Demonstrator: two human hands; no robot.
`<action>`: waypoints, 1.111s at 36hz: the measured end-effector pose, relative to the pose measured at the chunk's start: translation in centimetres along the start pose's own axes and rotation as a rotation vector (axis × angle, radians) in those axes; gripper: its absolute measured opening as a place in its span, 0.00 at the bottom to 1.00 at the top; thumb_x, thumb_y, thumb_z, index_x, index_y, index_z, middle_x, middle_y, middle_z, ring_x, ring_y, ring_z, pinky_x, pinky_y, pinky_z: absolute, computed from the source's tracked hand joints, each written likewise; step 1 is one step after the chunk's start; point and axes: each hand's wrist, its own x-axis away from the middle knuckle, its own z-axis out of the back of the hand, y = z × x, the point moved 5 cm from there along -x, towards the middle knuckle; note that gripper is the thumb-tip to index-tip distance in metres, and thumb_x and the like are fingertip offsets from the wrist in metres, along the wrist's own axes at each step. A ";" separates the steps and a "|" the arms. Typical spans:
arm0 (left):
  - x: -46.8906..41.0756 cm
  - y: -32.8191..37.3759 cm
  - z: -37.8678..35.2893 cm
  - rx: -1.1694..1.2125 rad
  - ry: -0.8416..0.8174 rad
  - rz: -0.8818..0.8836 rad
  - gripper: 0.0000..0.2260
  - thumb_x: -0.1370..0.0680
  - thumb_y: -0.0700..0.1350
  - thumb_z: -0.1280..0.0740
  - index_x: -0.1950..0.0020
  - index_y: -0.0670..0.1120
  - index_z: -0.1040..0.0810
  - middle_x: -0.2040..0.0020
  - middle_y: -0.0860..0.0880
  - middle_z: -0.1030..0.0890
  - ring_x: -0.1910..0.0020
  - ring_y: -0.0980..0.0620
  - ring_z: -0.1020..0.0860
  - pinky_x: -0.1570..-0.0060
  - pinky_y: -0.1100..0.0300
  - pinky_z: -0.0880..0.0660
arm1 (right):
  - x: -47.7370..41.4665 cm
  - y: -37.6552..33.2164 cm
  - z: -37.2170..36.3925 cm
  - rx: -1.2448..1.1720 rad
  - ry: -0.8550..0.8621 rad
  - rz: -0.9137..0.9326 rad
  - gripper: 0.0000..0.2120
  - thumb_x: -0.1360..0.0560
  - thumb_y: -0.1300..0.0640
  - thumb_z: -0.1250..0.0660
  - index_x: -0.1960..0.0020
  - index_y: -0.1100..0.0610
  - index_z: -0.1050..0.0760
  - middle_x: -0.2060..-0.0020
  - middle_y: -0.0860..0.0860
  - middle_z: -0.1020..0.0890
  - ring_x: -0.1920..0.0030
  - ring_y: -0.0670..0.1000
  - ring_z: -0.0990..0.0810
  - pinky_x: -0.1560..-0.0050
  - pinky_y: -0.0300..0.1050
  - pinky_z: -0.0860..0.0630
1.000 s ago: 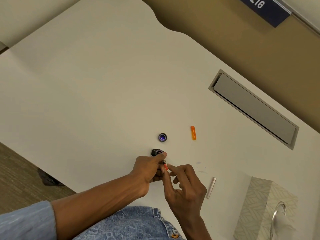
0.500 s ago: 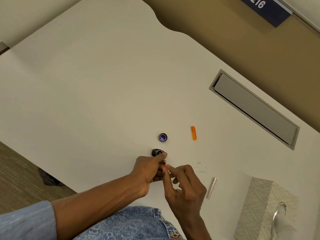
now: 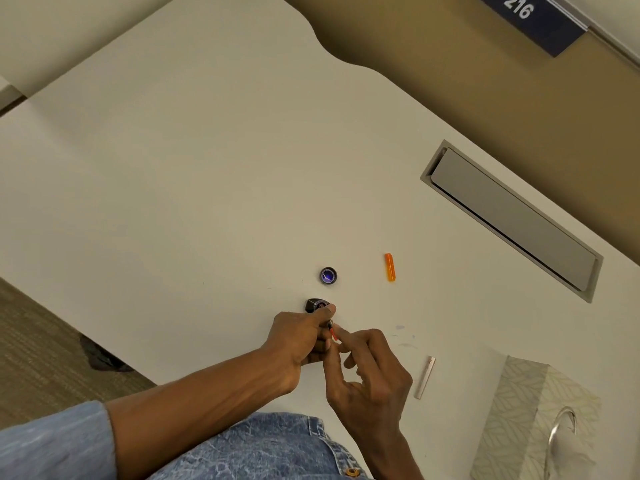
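Near the front edge of the white table (image 3: 173, 185), the left hand (image 3: 299, 336) grips a small dark piece (image 3: 314, 304), fingers curled round it and one fingertip lying across its top. Only the far end of the piece shows: black, rounded and slightly glossy, with a ringed face that is partly covered, so its full shape cannot be told. It sits low over the table, straight in front of the person. The right hand (image 3: 372, 368) meets it from the right and pinches a thin red sliver (image 3: 334, 335) between thumb and forefinger; the sliver slants up to touch the dark piece just under the left fingertip. Just beyond the hands lies a round black ring (image 3: 328, 275) with a purple, glassy centre, and to its right a short orange tube (image 3: 390, 267). A pale metal strip (image 3: 424, 377) lies beside the right hand, near a patterned tissue box (image 3: 519, 410).
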 end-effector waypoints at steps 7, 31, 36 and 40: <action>0.1 0.0 -0.1 -0.017 0.002 0.011 0.15 0.20 0.51 0.26 0.54 0.38 0.14 0.65 0.42 0.14 0.69 0.47 0.15 0.62 0.55 0.17 | 0.0 0.2 0.0 0.008 -0.007 0.001 0.07 0.26 0.59 0.21 0.49 0.57 0.11 0.63 0.50 0.17 0.69 0.47 0.22 0.73 0.43 0.25; -0.4 -0.2 0.1 -0.020 0.027 0.010 0.14 0.21 0.50 0.25 0.50 0.38 0.14 0.65 0.42 0.15 0.65 0.45 0.16 0.48 0.44 0.14 | -0.2 0.3 0.2 0.012 -0.011 -0.019 0.07 0.27 0.54 0.20 0.51 0.56 0.12 0.64 0.49 0.17 0.69 0.47 0.22 0.72 0.42 0.24; -0.4 -0.2 0.0 -0.022 0.015 0.000 0.15 0.20 0.50 0.26 0.52 0.38 0.13 0.66 0.43 0.15 0.65 0.45 0.15 0.55 0.50 0.14 | 0.1 0.3 0.1 0.015 -0.008 -0.023 0.08 0.28 0.58 0.20 0.49 0.56 0.12 0.63 0.48 0.16 0.69 0.47 0.22 0.72 0.43 0.24; -0.4 -0.2 0.0 -0.021 0.010 0.009 0.15 0.20 0.51 0.26 0.53 0.38 0.14 0.61 0.39 0.13 0.55 0.37 0.12 0.53 0.50 0.14 | 0.1 0.3 0.1 0.024 -0.011 -0.019 0.07 0.27 0.59 0.20 0.50 0.56 0.12 0.63 0.49 0.17 0.69 0.46 0.22 0.72 0.42 0.24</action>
